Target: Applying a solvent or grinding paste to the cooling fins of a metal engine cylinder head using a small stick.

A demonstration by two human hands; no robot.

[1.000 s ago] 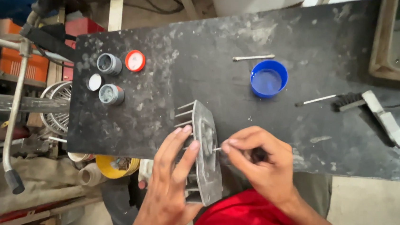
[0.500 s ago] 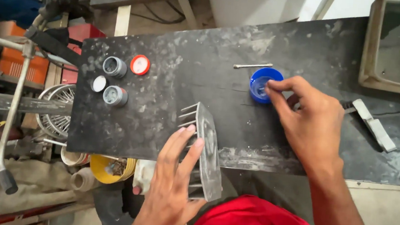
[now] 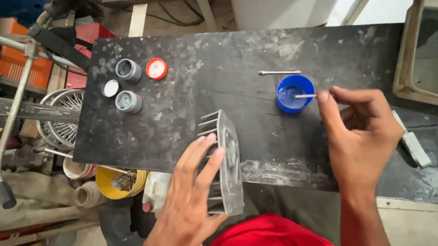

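- Our left hand [image 3: 189,199] lies spread, fingers flat along the finned part [image 3: 224,162], steadying it on edge at the near rim of the desk [image 3: 189,100].
- The finned part is a grey metal piece with ribs; it stands upright and hangs partly past the desk edge, over our red shirt [image 3: 277,244].
- Our right hand [image 3: 361,134] pinches a thin stick [image 3: 304,96] between thumb and forefinger, its far tip dipped in the blue cap [image 3: 294,92].
- The cap sits well apart from the finned part, toward the far right of the desk, and seems to hold a little clear liquid.
- A second stick [image 3: 279,72] lies loose just beyond the cap.
- Two small grey jars [image 3: 128,85], a white lid [image 3: 111,88] and a red lid [image 3: 156,68] sit at the left end, near one another and clear of both hands.
- A brush handle [image 3: 412,143] lies to the right, partly behind our right hand.
- We judge the cap the weak point: it is light and shallow, so a sideways push with the stick could tip it and spill it over the desk.
- A loaded tip could drip on the way across, since cap and part are far apart.
- The part overhangs and rests only on its edge; if our left hand eases, it may topple toward our lap.
- The open jars could be knocked over if the left arm swings out.
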